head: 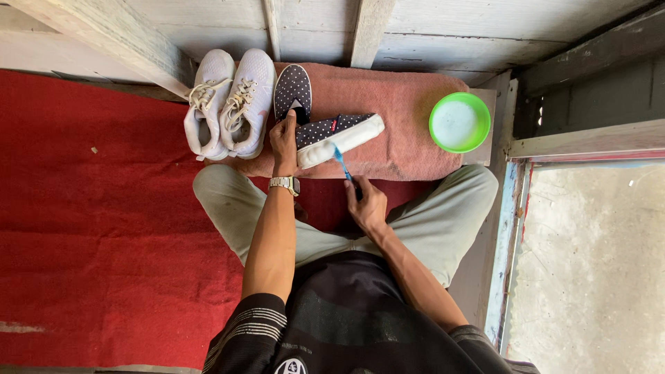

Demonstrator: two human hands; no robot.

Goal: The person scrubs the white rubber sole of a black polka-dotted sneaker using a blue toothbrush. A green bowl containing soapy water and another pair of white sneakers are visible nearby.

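Crowded by white sneakers (pixel 228 104) and green bowl (pixel 459 122), my left hand (pixel 283 142) gripped the dotted shoe (pixel 337 136) while my right hand (pixel 366 204) clutched a toothbrush (pixel 341 163) near the towel's (pixel 409 118) edge.

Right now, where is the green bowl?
In the head view, the green bowl sits upper right, at the right end of the pink towel, right of the dotted shoe.

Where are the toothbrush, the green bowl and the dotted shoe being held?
toothbrush (pixel 341 161), head view, on the blue neck just above the right hand (pixel 367 204).
green bowl (pixel 459 122), head view, on the pale inside of the bowl.
dotted shoe (pixel 331 129), head view, on the dark dotted upper beside the left hand (pixel 284 142).
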